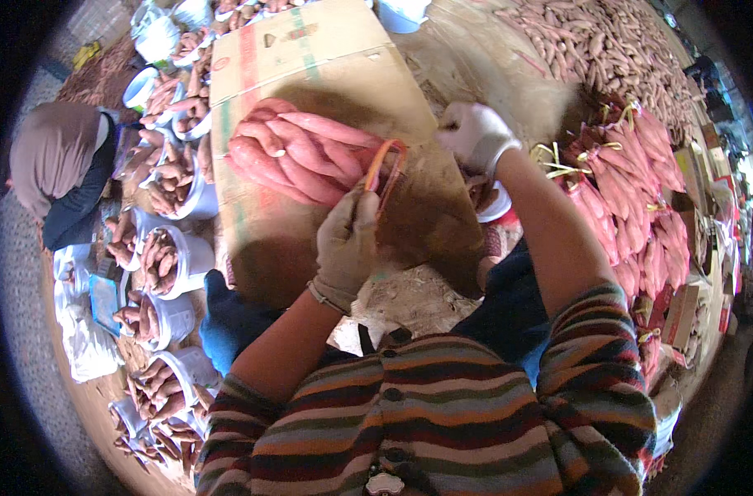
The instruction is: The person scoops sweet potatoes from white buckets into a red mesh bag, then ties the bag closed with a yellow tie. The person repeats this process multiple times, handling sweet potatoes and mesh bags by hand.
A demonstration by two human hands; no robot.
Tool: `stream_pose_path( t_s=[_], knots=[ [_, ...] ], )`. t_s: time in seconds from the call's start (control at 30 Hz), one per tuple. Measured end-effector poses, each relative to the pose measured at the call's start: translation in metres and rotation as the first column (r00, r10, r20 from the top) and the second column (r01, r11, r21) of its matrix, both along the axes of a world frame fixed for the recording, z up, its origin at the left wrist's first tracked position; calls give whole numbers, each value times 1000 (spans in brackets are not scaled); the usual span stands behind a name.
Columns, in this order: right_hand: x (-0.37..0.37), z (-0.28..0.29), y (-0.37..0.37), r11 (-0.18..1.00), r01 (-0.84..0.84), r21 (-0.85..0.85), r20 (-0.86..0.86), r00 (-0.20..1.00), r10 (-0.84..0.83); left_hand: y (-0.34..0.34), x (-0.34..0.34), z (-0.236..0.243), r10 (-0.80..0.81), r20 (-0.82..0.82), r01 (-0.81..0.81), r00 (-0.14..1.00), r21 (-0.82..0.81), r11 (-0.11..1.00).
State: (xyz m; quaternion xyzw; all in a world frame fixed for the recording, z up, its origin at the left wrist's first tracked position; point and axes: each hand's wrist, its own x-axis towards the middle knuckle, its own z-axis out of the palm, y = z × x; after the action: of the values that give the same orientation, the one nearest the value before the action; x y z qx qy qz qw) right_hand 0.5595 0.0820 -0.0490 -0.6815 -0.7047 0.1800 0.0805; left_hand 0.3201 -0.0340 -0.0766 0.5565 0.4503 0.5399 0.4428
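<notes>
A pink-red mesh bag full of sweet potatoes (298, 153) lies on its side on a flattened cardboard sheet (343, 78). At the bag's near right end, my gloved left hand (347, 236) is closed round its gathered neck. An orange strap or tie (385, 157) stands up in a loop just above those fingers. My gloved right hand (476, 135) is over the cardboard's right edge, apart from the bag. Its fingers are curled in and slightly blurred, so anything within them is hidden.
White buckets of loose sweet potatoes (178, 260) line the left side, where a person in a head covering (62, 161) bends down. Filled, tied mesh bags (624, 190) are stacked on the right. A large heap of sweet potatoes (608, 50) covers the far right floor.
</notes>
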Motion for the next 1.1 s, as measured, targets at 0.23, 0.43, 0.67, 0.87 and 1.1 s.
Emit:
stream_pose_path(
  t_s=[0.23,0.43,0.67,0.87,1.1],
  knots=[
    [110,-39,24,975,55,-215,117,993,-30,-2,-1,3,-73,60,83,996,-185,979],
    [117,-142,24,891,-100,-443,386,875,290,1,7,6,-14,46,24,999,-224,974],
    [142,-197,25,805,-198,-559,588,590,553,2,5,7,-53,81,76,995,-319,945],
    [182,-125,27,798,98,-594,-11,991,-130,0,-1,9,-120,23,121,993,-267,956],
    [167,-2,-35,914,267,-307,-881,284,-379,-3,-3,1,-45,13,46,999,-157,987]
  ],
)
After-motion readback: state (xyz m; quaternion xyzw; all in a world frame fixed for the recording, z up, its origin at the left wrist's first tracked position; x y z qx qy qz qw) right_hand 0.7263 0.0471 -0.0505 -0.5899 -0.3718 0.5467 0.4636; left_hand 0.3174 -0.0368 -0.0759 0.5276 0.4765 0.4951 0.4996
